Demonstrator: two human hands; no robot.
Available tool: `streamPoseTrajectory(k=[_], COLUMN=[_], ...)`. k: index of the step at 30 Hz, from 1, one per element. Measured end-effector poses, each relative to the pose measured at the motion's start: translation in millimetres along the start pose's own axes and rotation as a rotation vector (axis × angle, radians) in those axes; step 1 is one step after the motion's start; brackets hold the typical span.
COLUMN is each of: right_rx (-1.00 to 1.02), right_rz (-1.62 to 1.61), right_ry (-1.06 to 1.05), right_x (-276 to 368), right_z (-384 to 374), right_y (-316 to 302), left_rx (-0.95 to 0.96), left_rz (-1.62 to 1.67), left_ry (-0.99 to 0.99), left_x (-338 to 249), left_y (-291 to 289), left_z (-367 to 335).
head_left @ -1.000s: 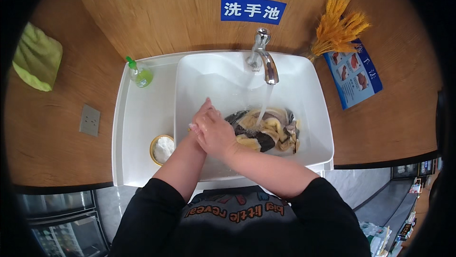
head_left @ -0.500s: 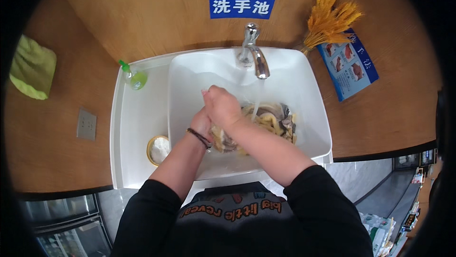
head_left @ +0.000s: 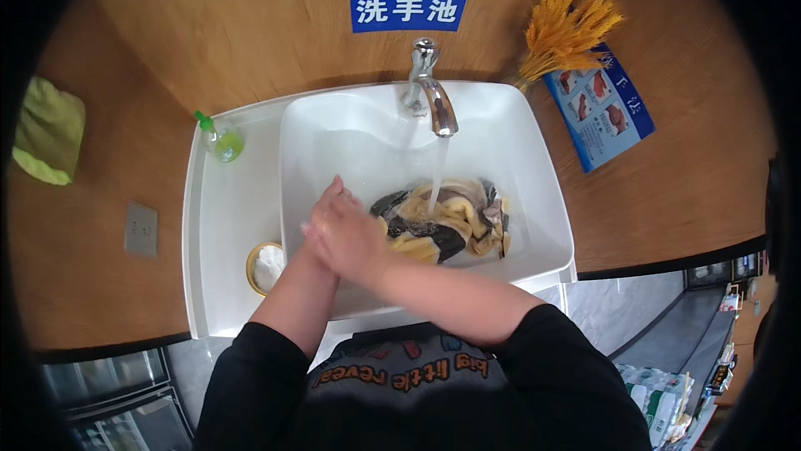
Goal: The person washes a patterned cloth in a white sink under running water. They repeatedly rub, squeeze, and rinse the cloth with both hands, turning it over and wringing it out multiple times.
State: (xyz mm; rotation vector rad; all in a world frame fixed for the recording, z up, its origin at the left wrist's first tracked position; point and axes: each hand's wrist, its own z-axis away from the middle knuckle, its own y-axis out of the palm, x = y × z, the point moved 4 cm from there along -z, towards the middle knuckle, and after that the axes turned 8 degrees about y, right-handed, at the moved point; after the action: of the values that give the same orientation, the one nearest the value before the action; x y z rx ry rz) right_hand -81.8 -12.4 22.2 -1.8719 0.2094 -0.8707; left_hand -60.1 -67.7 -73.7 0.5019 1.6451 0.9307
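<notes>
Over the left part of a white sink (head_left: 555,226), my right hand (head_left: 352,238) lies across my left hand, its fingers curled around the left wrist area and blurred by motion. My left hand (head_left: 335,190) is mostly covered; only some fingertips seem to stick out beyond, and its finger shape is unclear. The dark bracelet on the left wrist is hidden. Right of my hands, a wet yellow, black and grey patterned cloth (head_left: 455,213) lies crumpled in the sink. Water runs onto it from a chrome faucet (head_left: 440,109). Neither hand touches the cloth visibly.
On the white ledge at left stand a pump bottle (head_left: 225,144) of green liquid and a bowl (head_left: 269,267) of white powder. A green towel (head_left: 50,130) hangs on the left wall. Dried yellow stalks (head_left: 567,34) and a blue leaflet (head_left: 599,113) are at the right.
My hands have shifted a little lower in the picture, and the right hand has slid over the left wrist, covering the bracelet. More of the cloth shows. The whole view has shifted slightly.
</notes>
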Motion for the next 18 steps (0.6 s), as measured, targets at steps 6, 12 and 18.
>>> streamPoseTrajectory(k=[6,12,18], right_rx=[-0.104,0.146,-0.175], right_rz=[-0.195,-0.191,-0.085], right_ry=[0.155,0.229,-0.182], right_x=[-19.5,-40.2,17.5], right_z=[-22.3,-33.9,11.0], right_y=[-26.2,-17.6,-19.7], left_rx=[-0.445,-0.409,-0.342], left_rz=[0.123,0.017,-0.008], left_ry=[-0.173,-0.189,-0.074], left_x=[-14.6,-8.0,-12.9], left_y=[66.2,64.4,11.0], left_z=[-0.5,2.5,0.7])
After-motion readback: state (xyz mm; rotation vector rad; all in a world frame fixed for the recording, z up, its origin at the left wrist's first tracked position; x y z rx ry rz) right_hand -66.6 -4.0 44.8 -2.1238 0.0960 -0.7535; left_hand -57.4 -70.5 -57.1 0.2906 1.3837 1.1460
